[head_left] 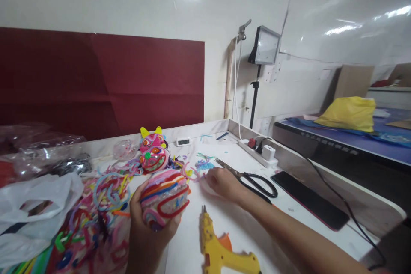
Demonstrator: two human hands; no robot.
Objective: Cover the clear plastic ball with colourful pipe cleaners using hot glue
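My left hand (150, 231) is wrapped round a ball (167, 199) covered in rows of coloured pipe cleaners, red, pink, orange, blue and white, with part of its clear surface showing. To the right, my right hand (221, 184) is closed, its fingertips at a thin pink pipe cleaner (192, 173) that curls toward the ball. Black-handled scissors (253, 180) lie just beyond that hand. Below it rests a yellow glue gun (221, 248), nozzle pointing away from me. Two decorated pipe-cleaner heads (155, 158) stand behind the ball.
Loose pipe cleaners (93, 218) pile up on the left beside a white plastic bag (41, 201). A phone (310, 200) lies at the right, near a power strip (258, 154) with a cable along the table's raised edge. A small digital display (183, 141) sits at the back.
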